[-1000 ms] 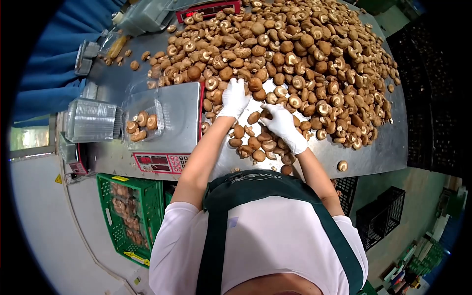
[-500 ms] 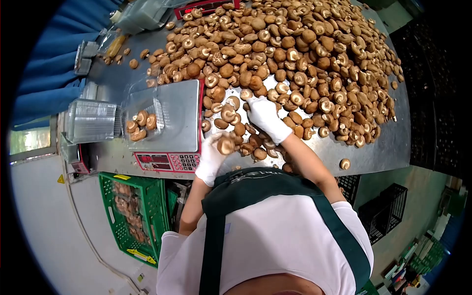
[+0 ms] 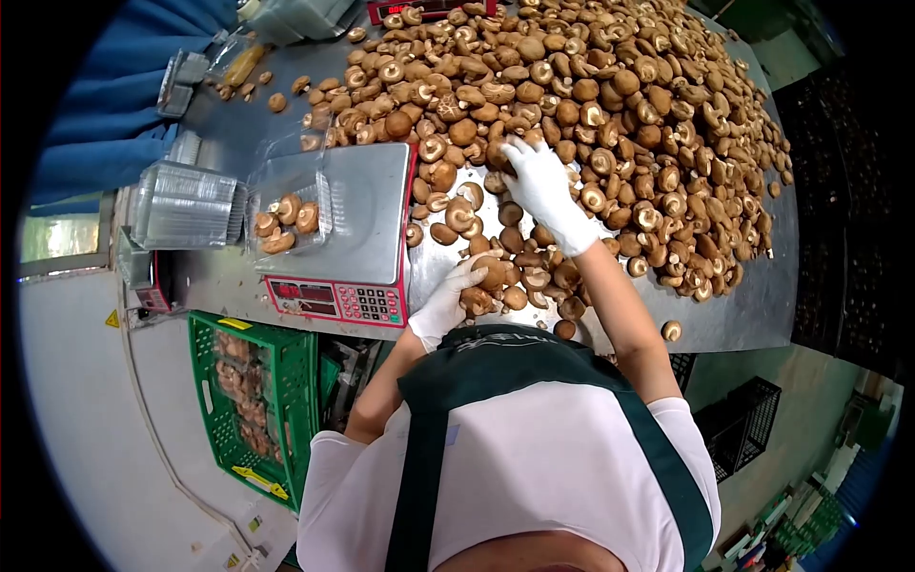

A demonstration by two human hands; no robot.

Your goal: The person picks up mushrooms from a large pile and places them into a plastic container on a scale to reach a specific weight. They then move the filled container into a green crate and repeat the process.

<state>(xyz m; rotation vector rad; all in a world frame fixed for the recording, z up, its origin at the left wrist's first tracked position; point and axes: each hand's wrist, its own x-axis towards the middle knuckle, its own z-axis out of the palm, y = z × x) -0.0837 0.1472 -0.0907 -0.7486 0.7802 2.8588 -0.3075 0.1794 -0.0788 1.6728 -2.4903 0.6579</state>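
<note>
White gloves cover both my hands. My left hand [image 3: 446,303] is at the table's near side, its fingers closed on a brown shiitake mushroom [image 3: 490,274]. Farther forward, at the near edge of the big shiitake pile [image 3: 624,81], my right hand [image 3: 548,189] has its fingers curled against a mushroom [image 3: 498,155]. Several loose mushrooms lie between the two hands. Left of them stands a scale [image 3: 367,214] with a red frame and a metal plate. On that plate sits a clear plastic tray [image 3: 319,224] with several mushrooms in it.
Stacked clear trays [image 3: 186,208] stand left of the scale. A second red scale [image 3: 434,10] is at the table's far side. Below the table on the left, a green crate [image 3: 305,381] holds packed mushrooms. Black crates [image 3: 748,424] stand on the floor at right.
My right hand has moved forward to the pile's edge. My left hand has moved right with a mushroom toward the loose ones. The whole view has shifted slightly.
</note>
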